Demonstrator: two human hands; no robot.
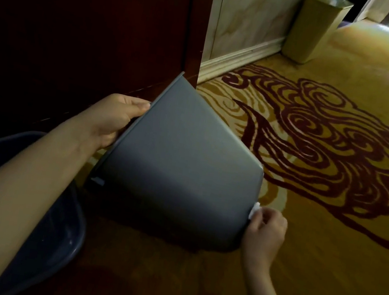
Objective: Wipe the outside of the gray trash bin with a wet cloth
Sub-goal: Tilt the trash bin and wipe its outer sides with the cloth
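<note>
The gray trash bin (pixel 179 168) is tipped on its side above the carpet, its open rim toward the left and its base toward the right. My left hand (pixel 113 117) grips the rim at the upper left, thumb on the outside. At the base's lower right corner my right hand (pixel 264 230) pinches a white cloth (pixel 254 210). Only a small bit of the cloth shows between my fingers and the bin.
A dark blue basin (pixel 63 236) sits on the floor under my left forearm. Dark wooden furniture (pixel 80 23) stands behind the bin. A yellow-green bin (pixel 313 25) stands by the wall far back. Patterned yellow and red carpet (pixel 339 173) spreads to the right.
</note>
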